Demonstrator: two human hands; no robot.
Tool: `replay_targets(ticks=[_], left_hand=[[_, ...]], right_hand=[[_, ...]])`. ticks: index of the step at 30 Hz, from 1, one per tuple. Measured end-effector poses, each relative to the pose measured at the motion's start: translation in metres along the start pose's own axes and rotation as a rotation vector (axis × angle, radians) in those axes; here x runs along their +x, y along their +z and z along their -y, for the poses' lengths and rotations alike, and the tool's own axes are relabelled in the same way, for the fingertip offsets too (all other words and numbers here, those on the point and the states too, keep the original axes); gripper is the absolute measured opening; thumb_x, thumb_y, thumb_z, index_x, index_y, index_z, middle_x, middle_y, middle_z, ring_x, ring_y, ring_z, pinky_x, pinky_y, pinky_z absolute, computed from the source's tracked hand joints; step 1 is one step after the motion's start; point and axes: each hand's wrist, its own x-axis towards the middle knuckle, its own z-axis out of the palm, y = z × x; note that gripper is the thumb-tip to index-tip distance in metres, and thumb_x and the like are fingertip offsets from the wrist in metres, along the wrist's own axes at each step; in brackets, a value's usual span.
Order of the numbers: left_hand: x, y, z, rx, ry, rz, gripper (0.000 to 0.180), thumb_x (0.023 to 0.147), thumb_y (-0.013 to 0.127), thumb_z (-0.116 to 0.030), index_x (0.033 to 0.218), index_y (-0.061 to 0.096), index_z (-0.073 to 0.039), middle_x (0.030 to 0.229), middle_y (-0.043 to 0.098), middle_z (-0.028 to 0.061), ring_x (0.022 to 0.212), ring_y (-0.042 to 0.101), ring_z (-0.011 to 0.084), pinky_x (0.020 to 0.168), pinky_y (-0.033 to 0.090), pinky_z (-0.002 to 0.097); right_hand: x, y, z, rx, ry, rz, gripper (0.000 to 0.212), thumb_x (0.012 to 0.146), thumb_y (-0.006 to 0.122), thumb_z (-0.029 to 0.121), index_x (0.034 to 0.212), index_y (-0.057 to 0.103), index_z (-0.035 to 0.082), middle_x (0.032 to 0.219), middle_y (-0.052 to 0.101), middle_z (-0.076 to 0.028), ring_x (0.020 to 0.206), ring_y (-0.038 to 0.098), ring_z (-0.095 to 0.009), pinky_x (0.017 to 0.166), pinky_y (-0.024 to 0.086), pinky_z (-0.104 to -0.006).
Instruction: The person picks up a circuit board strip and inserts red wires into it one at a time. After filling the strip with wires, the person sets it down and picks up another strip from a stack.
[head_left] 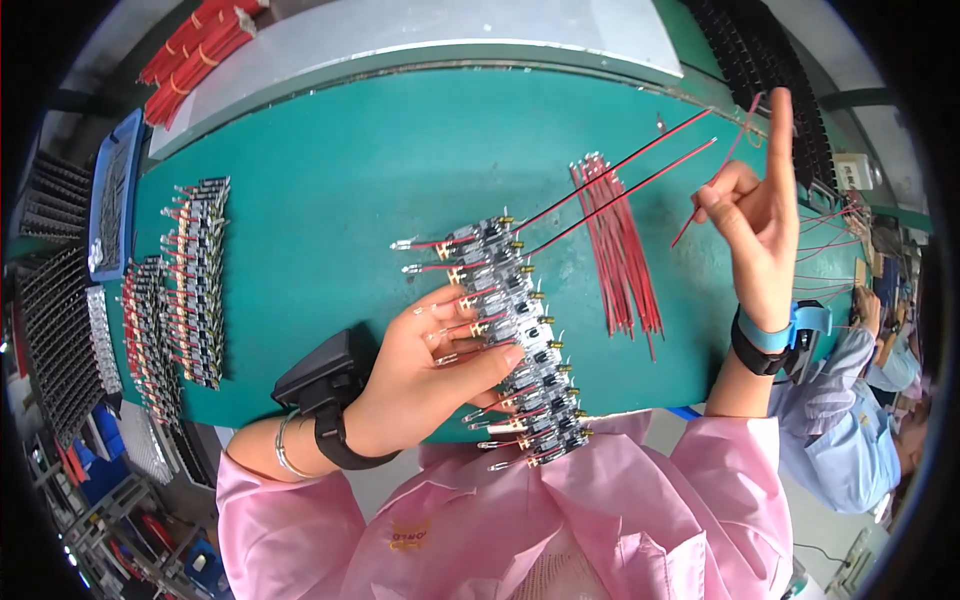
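Left hand (420, 375) grips board strip (532, 340); right hand (757, 220), two o'clock of it, pinches thin wire (740, 143). Careless sweep could snag long wires (625, 194), one o'clock, straining their ends.

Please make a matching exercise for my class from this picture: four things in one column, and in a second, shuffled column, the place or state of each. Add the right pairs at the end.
Column 1
1. Left hand
2. Pile of red wires
3. Right hand
4. Blue tray

Column 2
A. Pinching a single thin wire
B. At the far left end of the work surface
C. Lying on the green tabletop
D. Holding a strip of small electronic parts

Right pairs: 1-D, 2-C, 3-A, 4-B
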Motion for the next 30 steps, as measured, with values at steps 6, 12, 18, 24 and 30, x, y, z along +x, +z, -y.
replay_targets(ticks=[6,12,18,24,30], left_hand=[[-0.001,0.000,0.001,-0.026,-0.005,-0.025,0.034,0.076,0.057,0.001,0.107,0.044,-0.002,0.097,0.055,0.0042,0.083,0.056,0.0122,0.058,0.054,0.0258],[0.002,-0.001,-0.002,-0.030,-0.028,-0.014,0.034,0.076,0.057,0.001,0.107,0.044,-0.002,0.098,0.055,0.0046,0.083,0.056,0.0126,0.058,0.054,0.0266],[0.002,-0.001,-0.004,-0.023,-0.037,-0.008,0.033,0.076,0.057,0.001,0.107,0.045,-0.002,0.098,0.055,0.0049,0.084,0.056,0.0126,0.059,0.054,0.0271],[0.001,0.002,-0.004,-0.042,-0.033,0.003,0.033,0.076,0.056,0.002,0.107,0.045,-0.002,0.098,0.054,0.0049,0.084,0.055,0.0125,0.060,0.054,0.0273],[-0.001,0.002,-0.003,-0.041,-0.020,0.025,0.033,0.076,0.055,0.003,0.107,0.044,-0.002,0.098,0.054,0.0046,0.085,0.055,0.0123,0.061,0.054,0.0278]], right_hand=[[0.000,-0.010,-0.004,0.203,0.169,0.076,0.040,0.078,0.047,-0.001,0.118,0.044,-0.001,0.077,0.054,-0.005,0.067,0.050,-0.010,0.059,0.042,-0.0212],[0.002,-0.015,-0.004,0.112,0.289,0.016,0.026,0.083,0.047,0.007,0.105,0.053,-0.005,0.078,0.055,-0.006,0.065,0.050,-0.010,0.055,0.041,-0.0207],[0.007,-0.014,-0.013,0.007,0.328,-0.041,0.022,0.084,0.051,0.013,0.098,0.058,-0.003,0.072,0.057,-0.004,0.062,0.050,-0.007,0.054,0.041,-0.0191],[0.010,-0.007,-0.034,-0.403,0.258,-0.160,0.019,0.082,0.056,0.017,0.090,0.061,0.000,0.069,0.056,0.000,0.056,0.044,-0.003,0.049,0.035,-0.0163],[0.011,-0.009,-0.044,-0.594,0.226,-0.135,0.016,0.080,0.059,0.015,0.082,0.061,-0.001,0.068,0.056,0.000,0.056,0.043,-0.003,0.049,0.033,-0.0158]])
